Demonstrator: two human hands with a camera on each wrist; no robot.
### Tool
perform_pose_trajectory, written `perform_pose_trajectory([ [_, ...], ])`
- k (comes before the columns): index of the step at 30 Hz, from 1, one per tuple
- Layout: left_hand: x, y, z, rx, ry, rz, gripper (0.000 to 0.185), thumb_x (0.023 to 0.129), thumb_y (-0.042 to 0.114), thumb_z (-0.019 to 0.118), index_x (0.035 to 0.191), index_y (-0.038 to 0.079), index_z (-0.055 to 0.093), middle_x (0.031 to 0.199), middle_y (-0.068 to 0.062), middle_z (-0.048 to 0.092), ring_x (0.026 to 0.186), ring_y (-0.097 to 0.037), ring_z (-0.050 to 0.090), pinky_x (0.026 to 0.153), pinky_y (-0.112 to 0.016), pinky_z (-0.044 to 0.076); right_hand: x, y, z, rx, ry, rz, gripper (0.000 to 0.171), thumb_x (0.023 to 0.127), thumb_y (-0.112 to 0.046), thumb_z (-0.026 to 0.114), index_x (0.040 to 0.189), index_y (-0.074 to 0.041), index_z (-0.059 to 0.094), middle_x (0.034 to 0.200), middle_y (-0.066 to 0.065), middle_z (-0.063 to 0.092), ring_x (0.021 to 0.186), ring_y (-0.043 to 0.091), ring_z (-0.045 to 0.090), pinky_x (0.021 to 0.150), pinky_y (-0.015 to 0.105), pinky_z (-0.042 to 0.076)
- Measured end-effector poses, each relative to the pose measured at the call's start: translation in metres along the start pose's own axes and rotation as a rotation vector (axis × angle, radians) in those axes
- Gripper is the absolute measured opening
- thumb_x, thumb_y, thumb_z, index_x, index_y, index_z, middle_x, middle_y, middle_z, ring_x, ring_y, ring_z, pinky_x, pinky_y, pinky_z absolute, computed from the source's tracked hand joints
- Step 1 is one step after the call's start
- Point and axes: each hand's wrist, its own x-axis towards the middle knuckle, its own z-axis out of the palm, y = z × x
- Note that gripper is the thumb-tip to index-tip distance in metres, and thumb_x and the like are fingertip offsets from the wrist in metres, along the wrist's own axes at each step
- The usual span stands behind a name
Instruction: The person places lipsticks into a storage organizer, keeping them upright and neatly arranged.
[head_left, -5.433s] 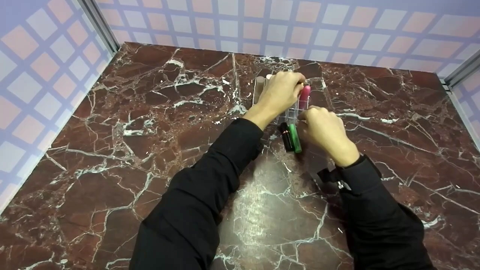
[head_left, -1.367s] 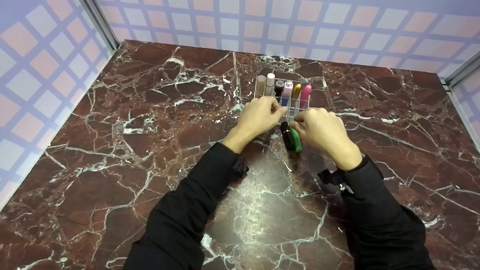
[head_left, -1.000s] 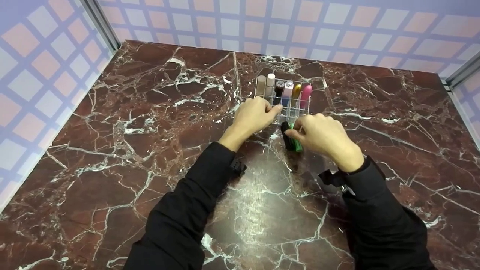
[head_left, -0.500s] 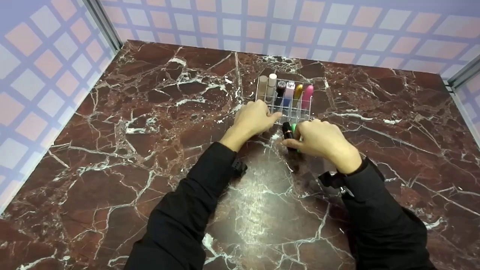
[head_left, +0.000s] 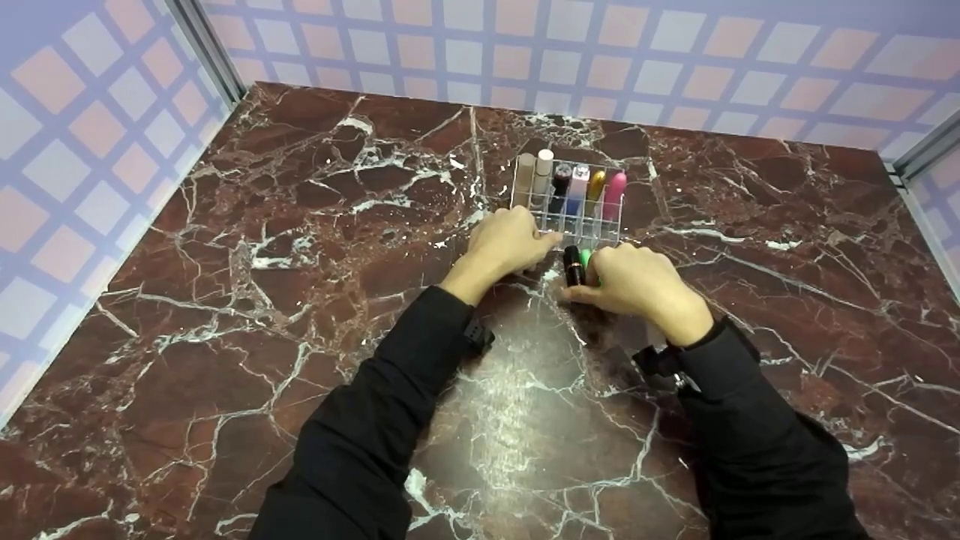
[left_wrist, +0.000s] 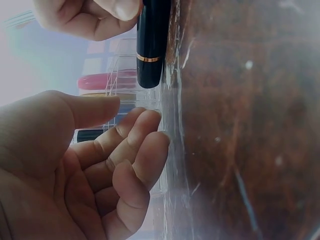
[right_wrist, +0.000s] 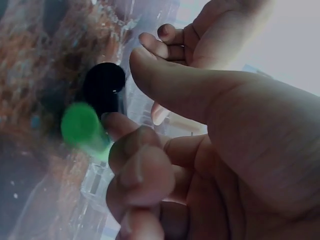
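Head view: right hand (head_left: pixel 637 281) crowds black tube (head_left: pixel 574 265) beside organizer's (head_left: pixel 568 225) near edge.

We see even, bright light with glare on the bench (head_left: pixel 517 420); both wrist views are hazy, washed-out and blurred.

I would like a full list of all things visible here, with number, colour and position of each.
Marble table: one, dark red with white veins, fills the view.
Clear organizer: one, transparent, grid of cells, far centre of table.
Tubes in organizer: six upright in the back row: beige, white-capped, black, light pink, gold, pink.
Black tube: one, gold band, in front of organizer.
Green tube: one, beside the black one.
Checked walls: pink, white, lilac.
Left hand: touches organizer's front.
Right hand: pinches the green tube.
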Motion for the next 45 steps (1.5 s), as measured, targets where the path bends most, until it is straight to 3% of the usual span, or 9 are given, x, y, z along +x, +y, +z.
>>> perform_pose_trajectory([
  [7, -0.0006, 0.0009, 0.0021, 0.009, -0.003, -0.007, 0.051, 0.099, 0.053, 0.06, 0.063, 0.019, 0.048, 0.052, 0.009, 0.043, 0.044, -0.007, 0.039, 0.042, -0.021, 0.03, 0.0041, -0.0004, 0.0042, -0.032, -0.036, 0.005, 0.055, 0.091, -0.058, 0.068, 0.059, -0.016, 0.053, 0.06, 0.003, 0.058, 0.054, 0.021, 0.055, 0.053, 0.04, 0.048],
  [14, -0.001, 0.0007, 0.0032, 0.028, 0.004, -0.005, 0.052, 0.098, 0.053, 0.061, 0.062, 0.019, 0.045, 0.054, 0.009, 0.037, 0.045, -0.007, 0.035, 0.043, -0.022, 0.03, 0.0067, -0.0017, 0.0066, -0.048, -0.073, -0.001, 0.055, 0.092, -0.061, 0.065, 0.067, -0.014, 0.052, 0.065, 0.007, 0.06, 0.056, 0.023, 0.058, 0.054, 0.042, 0.05],
  [18, -0.0014, 0.0007, 0.0029, 0.04, 0.001, -0.014, 0.052, 0.098, 0.055, 0.06, 0.062, 0.019, 0.045, 0.054, 0.009, 0.037, 0.046, -0.007, 0.036, 0.044, -0.023, 0.031, 0.008, -0.0018, 0.0077, -0.051, -0.074, -0.008, 0.057, 0.093, -0.061, 0.064, 0.062, -0.015, 0.05, 0.064, 0.007, 0.059, 0.056, 0.024, 0.057, 0.053, 0.041, 0.049],
  [35, -0.0015, -0.0004, 0.0043, 0.076, -0.063, -0.014, 0.051, 0.099, 0.058, 0.056, 0.066, 0.019, 0.058, 0.06, 0.004, 0.061, 0.047, -0.009, 0.046, 0.044, -0.023, 0.035, 0.0067, -0.0021, 0.0058, -0.051, -0.091, -0.059, 0.043, 0.097, -0.047, 0.065, 0.072, -0.013, 0.052, 0.067, 0.006, 0.057, 0.059, 0.023, 0.056, 0.055, 0.041, 0.049],
  [45, -0.0014, 0.0002, 0.0048, 0.074, -0.072, -0.012, 0.055, 0.101, 0.06, 0.051, 0.067, 0.017, 0.064, 0.059, 0.003, 0.065, 0.045, -0.009, 0.048, 0.043, -0.023, 0.034, 0.0046, -0.0057, 0.0027, -0.063, -0.052, -0.118, 0.044, 0.097, -0.041, 0.064, 0.063, -0.017, 0.052, 0.065, 0.003, 0.054, 0.062, 0.024, 0.057, 0.059, 0.045, 0.052],
])
